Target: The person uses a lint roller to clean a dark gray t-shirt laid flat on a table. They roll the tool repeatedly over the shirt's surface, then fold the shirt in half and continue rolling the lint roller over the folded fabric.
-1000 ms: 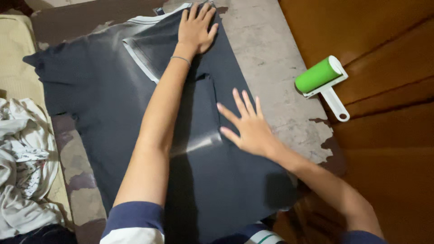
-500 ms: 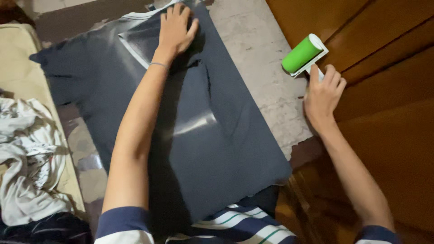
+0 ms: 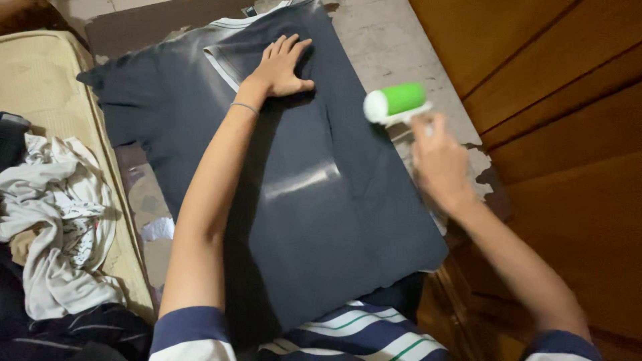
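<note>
Holding a green lint roller (image 3: 396, 101) by its white handle, your right hand (image 3: 438, 164) hovers over the dark T-shirt (image 3: 321, 200) spread flat on the worn surface (image 3: 381, 40).

Nearest you, the shirt's hem lies against your striped top; your right hand, blurred, is closed around the handle, roller just above the shirt's right edge. Farther up, your left hand (image 3: 284, 67) lies open, fingers spread, pressing the fabric near the collar. A crumpled white garment (image 3: 60, 220) sits on the beige cushion (image 3: 40, 73) at left; wooden panelling (image 3: 555, 100) stands at right.
</note>
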